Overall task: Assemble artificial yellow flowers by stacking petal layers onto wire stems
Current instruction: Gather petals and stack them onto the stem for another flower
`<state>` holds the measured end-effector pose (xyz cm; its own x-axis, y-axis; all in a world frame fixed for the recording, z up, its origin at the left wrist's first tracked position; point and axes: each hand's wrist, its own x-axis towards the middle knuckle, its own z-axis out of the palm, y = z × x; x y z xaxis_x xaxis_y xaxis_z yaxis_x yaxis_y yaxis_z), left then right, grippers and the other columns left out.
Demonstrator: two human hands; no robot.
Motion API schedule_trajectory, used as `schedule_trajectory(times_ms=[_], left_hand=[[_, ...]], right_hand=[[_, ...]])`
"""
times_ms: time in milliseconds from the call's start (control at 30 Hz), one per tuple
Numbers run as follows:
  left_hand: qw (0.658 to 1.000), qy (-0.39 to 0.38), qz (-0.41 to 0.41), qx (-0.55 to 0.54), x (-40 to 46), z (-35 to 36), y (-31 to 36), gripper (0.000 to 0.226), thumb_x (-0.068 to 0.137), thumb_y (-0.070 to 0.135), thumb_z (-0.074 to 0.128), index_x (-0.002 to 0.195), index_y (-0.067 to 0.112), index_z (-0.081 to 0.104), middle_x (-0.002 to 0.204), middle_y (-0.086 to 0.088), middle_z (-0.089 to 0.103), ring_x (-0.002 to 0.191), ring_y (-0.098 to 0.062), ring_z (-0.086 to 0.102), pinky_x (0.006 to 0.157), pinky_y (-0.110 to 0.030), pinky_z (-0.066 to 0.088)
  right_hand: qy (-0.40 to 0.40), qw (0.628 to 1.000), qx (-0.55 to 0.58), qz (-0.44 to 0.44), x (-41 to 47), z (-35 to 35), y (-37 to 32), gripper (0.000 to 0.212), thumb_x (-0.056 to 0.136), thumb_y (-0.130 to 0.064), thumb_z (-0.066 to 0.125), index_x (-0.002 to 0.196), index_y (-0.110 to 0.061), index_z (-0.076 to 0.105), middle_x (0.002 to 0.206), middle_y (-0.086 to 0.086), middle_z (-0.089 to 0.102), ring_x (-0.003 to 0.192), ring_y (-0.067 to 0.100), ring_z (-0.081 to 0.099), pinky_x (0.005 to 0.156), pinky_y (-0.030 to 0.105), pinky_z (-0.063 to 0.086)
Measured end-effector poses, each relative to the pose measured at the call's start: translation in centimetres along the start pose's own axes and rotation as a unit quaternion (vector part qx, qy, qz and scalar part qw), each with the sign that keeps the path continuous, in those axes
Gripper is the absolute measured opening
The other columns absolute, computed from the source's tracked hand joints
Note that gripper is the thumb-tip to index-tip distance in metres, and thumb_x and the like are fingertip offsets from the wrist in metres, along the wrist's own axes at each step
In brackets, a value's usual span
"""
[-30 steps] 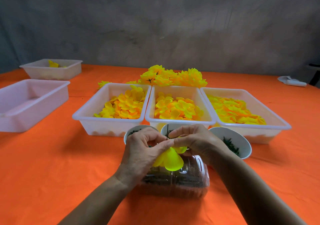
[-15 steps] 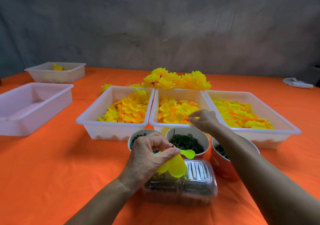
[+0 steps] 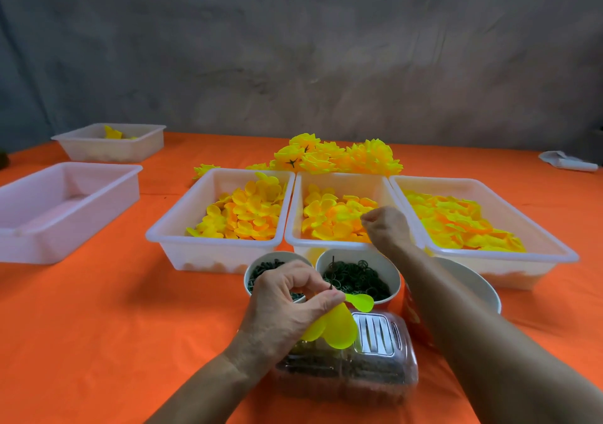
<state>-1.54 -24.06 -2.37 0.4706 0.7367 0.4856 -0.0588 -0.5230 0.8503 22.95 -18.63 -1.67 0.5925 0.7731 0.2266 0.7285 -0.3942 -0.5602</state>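
Yellow petal layer (image 3: 339, 327) on wire stem (image 3: 333, 272) pinched in left fingers (image 3: 328, 301), right fingers (image 3: 370, 219) curled over middle tray (image 3: 326, 244)

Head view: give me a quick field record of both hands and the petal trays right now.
left hand: pinches the wire stem with yellow petal layer on it
right hand: over the middle tray, fingers curled at the petals; grip unclear
petal trays: three side by side, all holding petals
finished flowers: piled behind trays
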Motion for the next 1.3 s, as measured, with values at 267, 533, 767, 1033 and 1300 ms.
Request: schedule_trajectory(times_ms=[267, 533, 767, 1033, 1300], left_hand=[[1.000, 0.003, 0.001, -0.014, 0.0, 0.1, 0.0, 0.024, 0.064, 0.030, 0.078, 0.064, 0.007, 0.070, 0.071, -0.006, 0.064, 0.066, -0.011, 0.059, 0.065, -0.020, 0.048], [1.000, 0.008, 0.002, -0.005, -0.2, 0.0, 0.6, 0.024, 0.061, 0.030, 0.077, 0.065, 0.006, 0.072, 0.072, -0.003, 0.066, 0.068, -0.011, 0.062, 0.066, -0.019, 0.049], [0.999, 0.004, -0.048, -0.015, -0.5, 0.0, 0.8, 0.015, 0.063, 0.030, 0.083, 0.060, 0.026, 0.069, 0.071, 0.001, 0.066, 0.068, -0.011, 0.061, 0.066, -0.034, 0.050], [0.998, -0.012, -0.056, -0.038, -0.3, -0.9, 1.8, 0.022, 0.060, 0.026, 0.087, 0.071, 0.012, 0.074, 0.080, -0.010, 0.068, 0.075, -0.020, 0.061, 0.072, -0.034, 0.047], [0.962, 0.038, -0.145, -0.230, 1.8, -3.3, 5.6, 0.018, 0.070, 0.026, 0.066, 0.081, 0.013, 0.072, 0.081, -0.007, 0.072, 0.075, -0.016, 0.063, 0.070, -0.025, 0.050]], right_hand=[[0.025, 0.862, 0.503, 0.049, -3.8, -2.8, -0.5, 0.017, 0.080, 0.006, 0.066, 0.097, 0.002, 0.066, 0.074, 0.007, 0.064, 0.067, 0.016, 0.062, 0.060, 0.024, 0.053], [-0.133, 0.740, 0.658, -0.018, -9.2, -6.0, -2.2, 0.021, 0.068, 0.002, 0.061, 0.084, -0.008, 0.070, 0.075, 0.004, 0.071, 0.069, 0.013, 0.068, 0.066, 0.026, 0.058], [-0.179, 0.703, 0.687, -0.027, -11.0, -8.0, -3.7, 0.024, 0.065, -0.004, 0.060, 0.071, -0.019, 0.077, 0.077, 0.003, 0.073, 0.069, 0.015, 0.070, 0.069, 0.031, 0.057], [-0.229, 0.683, 0.692, -0.032, -12.4, -8.7, -4.8, 0.024, 0.064, -0.006, 0.057, 0.070, -0.019, 0.076, 0.077, 0.003, 0.073, 0.069, 0.017, 0.070, 0.069, 0.033, 0.057], [-0.252, 0.708, 0.659, -0.031, -13.1, -8.4, -5.0, 0.022, 0.059, -0.007, 0.061, 0.068, -0.019, 0.076, 0.073, 0.003, 0.071, 0.066, 0.016, 0.068, 0.066, 0.032, 0.055]])
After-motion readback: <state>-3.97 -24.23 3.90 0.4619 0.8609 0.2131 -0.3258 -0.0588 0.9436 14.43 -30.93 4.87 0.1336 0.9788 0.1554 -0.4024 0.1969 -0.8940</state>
